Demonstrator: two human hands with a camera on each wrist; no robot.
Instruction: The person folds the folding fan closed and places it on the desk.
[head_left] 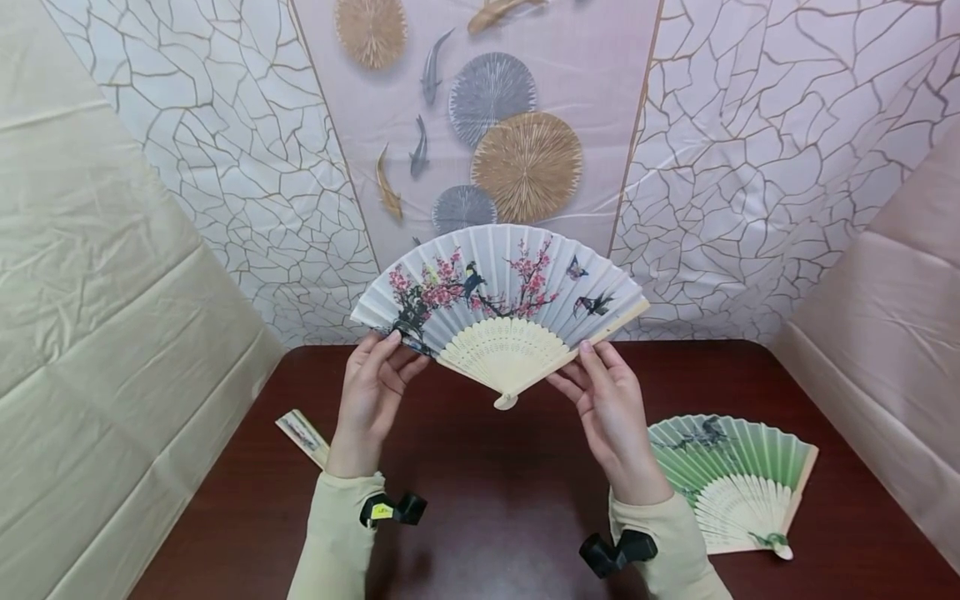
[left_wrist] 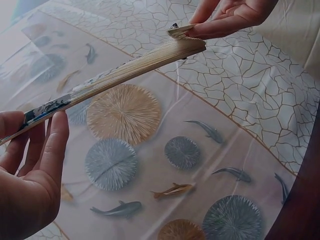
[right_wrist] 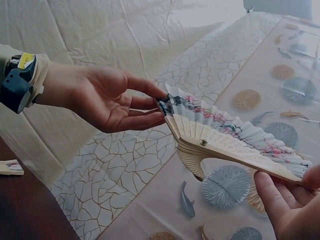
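A white folding fan point(head_left: 480, 283) with pink blossoms, birds and a butterfly is spread wide above the table. My left hand point(head_left: 375, 387) pinches its left edge between thumb and fingers, and my right hand point(head_left: 603, 396) pinches the right outer rib. The pale pierced ribs meet at a pivot point(head_left: 506, 402) that points down between the hands. In the left wrist view the fan point(left_wrist: 135, 67) appears almost edge-on, tilted. In the right wrist view the ribs point(right_wrist: 220, 137) and printed leaf show, with the left hand point(right_wrist: 105, 95) at the far edge.
A green folding fan point(head_left: 750, 454) lies spread on the dark red table point(head_left: 487, 517) at right, partly behind the right forearm. At left lies a closed fan point(head_left: 302, 435), partly covered by the left arm. Patterned cloth point(head_left: 225, 167) hangs behind the table.
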